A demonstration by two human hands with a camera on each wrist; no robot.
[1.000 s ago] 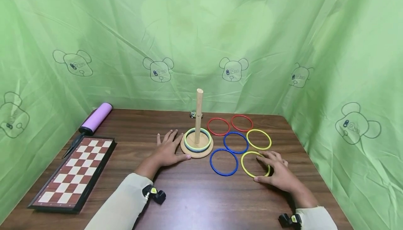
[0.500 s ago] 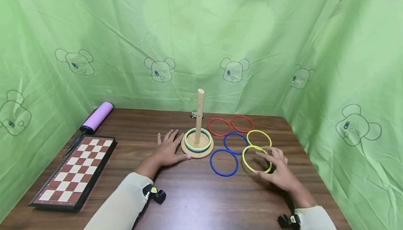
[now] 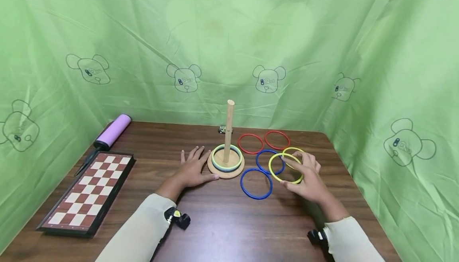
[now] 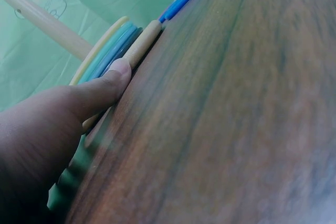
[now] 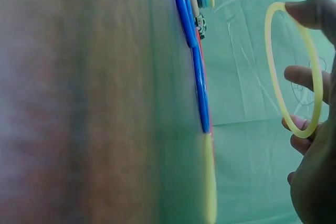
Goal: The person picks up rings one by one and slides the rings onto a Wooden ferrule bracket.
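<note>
My right hand (image 3: 308, 178) pinches a yellow ring (image 3: 269, 167) between thumb and fingers. In the right wrist view the yellow ring (image 5: 269, 51) is well off the table, fingers along its far side. My left hand (image 3: 193, 173) lies on the table with fingers spread, at the left of a round wooden base (image 3: 226, 176). Its thumb (image 4: 118, 72) presses the near rim of that base. From the base rises an upright wooden peg (image 3: 228, 130). Around its foot lie stacked rings, a pale yellow ring (image 4: 97, 48) uppermost, teal and blue below.
Right of the base lie two blue rings (image 3: 242, 184), two red rings (image 3: 251, 135) and another yellow ring (image 3: 293, 148), partly hidden. A toy car (image 3: 222, 130) stands behind the peg. At left are a chessboard (image 3: 87, 192) and a purple cylinder (image 3: 114, 130). Green curtain surrounds the table.
My right hand has lifted the nearer yellow ring off the table and moved it up and leftward, over part of a blue ring in view. My left hand stays at the base.
</note>
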